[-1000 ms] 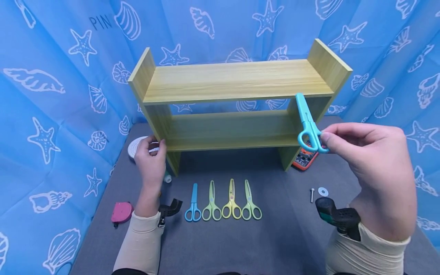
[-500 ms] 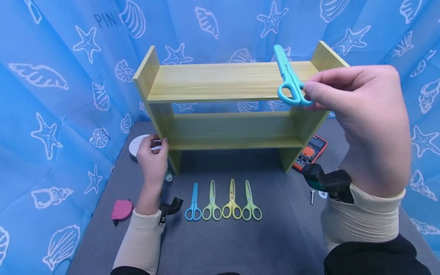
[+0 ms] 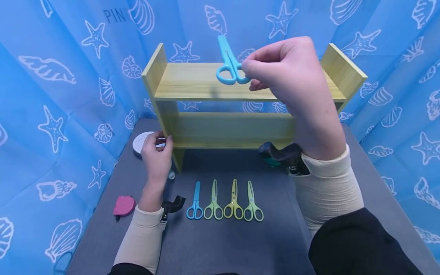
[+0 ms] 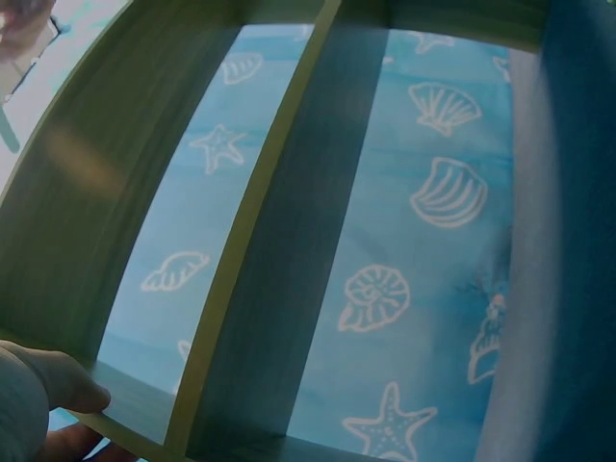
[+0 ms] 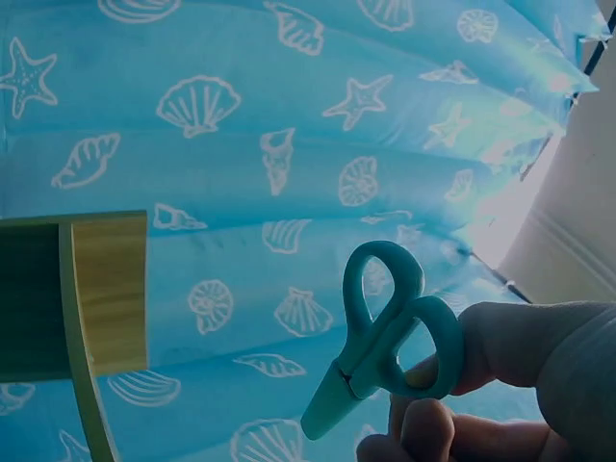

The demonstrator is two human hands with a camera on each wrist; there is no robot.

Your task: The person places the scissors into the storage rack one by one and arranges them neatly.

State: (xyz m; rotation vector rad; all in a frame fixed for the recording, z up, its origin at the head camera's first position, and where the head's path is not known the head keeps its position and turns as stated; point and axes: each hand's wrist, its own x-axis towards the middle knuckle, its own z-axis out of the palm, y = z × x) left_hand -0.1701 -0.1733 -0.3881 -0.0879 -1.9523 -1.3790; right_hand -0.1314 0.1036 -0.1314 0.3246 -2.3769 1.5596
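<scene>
We see our right hand (image 3: 292,72) pinching the teal scissors (image 3: 229,65) by one handle loop above the top board of the wooden shelf (image 3: 206,82), while our left hand (image 3: 156,156) grips its left leg with curled fingers.

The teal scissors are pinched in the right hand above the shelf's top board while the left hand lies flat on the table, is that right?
Not quite. The left hand grips the wooden shelf at its left leg, as the head view shows. The right hand does pinch the teal scissors above the top board.
</scene>
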